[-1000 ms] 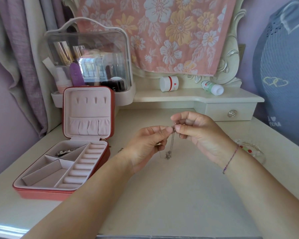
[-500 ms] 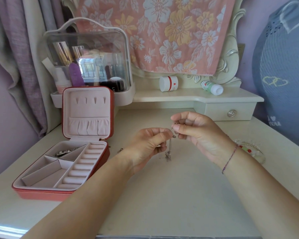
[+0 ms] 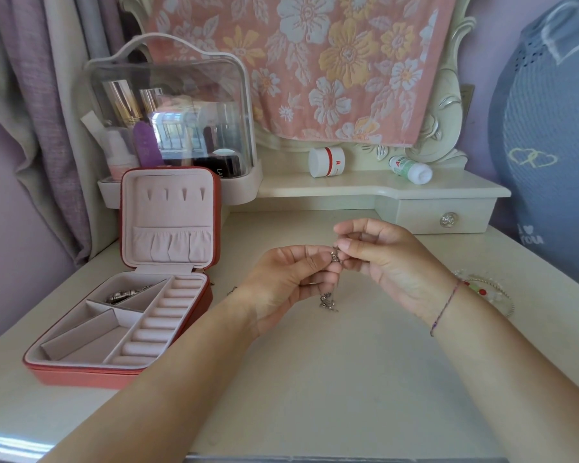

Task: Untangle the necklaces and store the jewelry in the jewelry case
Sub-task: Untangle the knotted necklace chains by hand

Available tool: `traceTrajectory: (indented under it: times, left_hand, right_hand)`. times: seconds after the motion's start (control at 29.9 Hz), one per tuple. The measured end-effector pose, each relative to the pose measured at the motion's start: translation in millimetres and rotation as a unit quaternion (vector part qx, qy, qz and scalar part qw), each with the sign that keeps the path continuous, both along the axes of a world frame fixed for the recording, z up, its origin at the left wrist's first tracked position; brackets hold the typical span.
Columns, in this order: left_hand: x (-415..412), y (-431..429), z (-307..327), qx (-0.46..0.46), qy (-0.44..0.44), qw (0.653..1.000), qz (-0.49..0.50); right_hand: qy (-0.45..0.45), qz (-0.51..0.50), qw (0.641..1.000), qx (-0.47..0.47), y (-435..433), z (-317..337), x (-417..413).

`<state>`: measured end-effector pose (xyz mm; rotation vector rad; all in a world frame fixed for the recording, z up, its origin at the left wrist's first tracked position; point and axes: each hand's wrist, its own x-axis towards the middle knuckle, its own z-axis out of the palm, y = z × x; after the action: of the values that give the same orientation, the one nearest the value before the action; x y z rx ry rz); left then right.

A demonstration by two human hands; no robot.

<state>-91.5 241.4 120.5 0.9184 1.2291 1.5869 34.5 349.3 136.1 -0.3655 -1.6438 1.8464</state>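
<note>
Just above the middle of the frame, both hands meet over the table (image 3: 315, 379), raised clear of it. The left hand (image 3: 291, 279) and right hand (image 3: 381, 259) each pinch the necklace (image 3: 328, 300) between thumb and forefinger, with the tips almost touching. A small silver lump is caught between the 2 pinches; whether it is a knot or a charm is too small to tell. The other fingers of both hands are loosely curled in.

Below the pinch the chain hangs in front of the left palm. Its bunched lower end sits at or just above the tabletop; I cannot tell if it touches. Holding it up this way likely lets the loose length hang straight, so the tangle shows and the close pinches can pick at 1 spot.

The case (image 3: 81, 369) lies open at the left of the frame with its lid upright. It is well apart from the hands but looks within reach, ready to take each piece. Its upper-left compartment holds 1 silver piece (image 3: 124, 294). A beaded bracelet (image 3: 482, 290) lies on the table at the right, partly behind the right wrist and not yet stored. From this, untangling looks to be the step in hand, and most of the storing remains.
</note>
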Motion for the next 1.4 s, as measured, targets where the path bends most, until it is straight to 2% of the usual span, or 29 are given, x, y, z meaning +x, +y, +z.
traceTrajectory:
  times: [0.13, 0.33, 0.5, 0.64, 0.9, 1.17, 1.4]
  left_hand:
    - [0.9, -0.2, 1.0, 0.001, -0.015, 1.000, 0.003]
    - [-0.6, 1.4, 1.4, 0.002, -0.040, 0.999, 0.022]
    - [-2.8, 1.5, -0.3, -0.008, -0.005, 0.999, 0.034]
    - [-2.0, 2.1, -0.7, -0.012, 0.007, 0.999, 0.043]
    - [-1.9, 1.7, -0.5, -0.006, 0.024, 0.998, 0.053]
    - [-2.3, 2.8, -1.7, 0.004, 0.021, 0.998, 0.061]
    - [-3.5, 3.2, -2.9, 0.013, 0.019, 0.999, 0.046]
  right_hand:
    - [0.018, -0.004, 1.000, -0.003, 0.7, 1.0, -0.3]
    - [-0.091, -0.032, 0.995, 0.039, 0.5, -2.9, 0.8]
    - [-0.144, -0.041, 0.979, 0.140, -3.4, -2.8, 0.2]
    - [-0.133, -0.093, 0.978, 0.134, -2.4, -4.1, -1.6]
    - [-0.118, 0.004, 0.982, 0.147, -8.8, -1.4, -0.5]
    - [-0.140, 0.005, 0.976, 0.168, -9.2, -1.1, -1.1]
    - [-0.143, 0.009, 0.980, 0.136, -8.8, -1.7, -0.7]
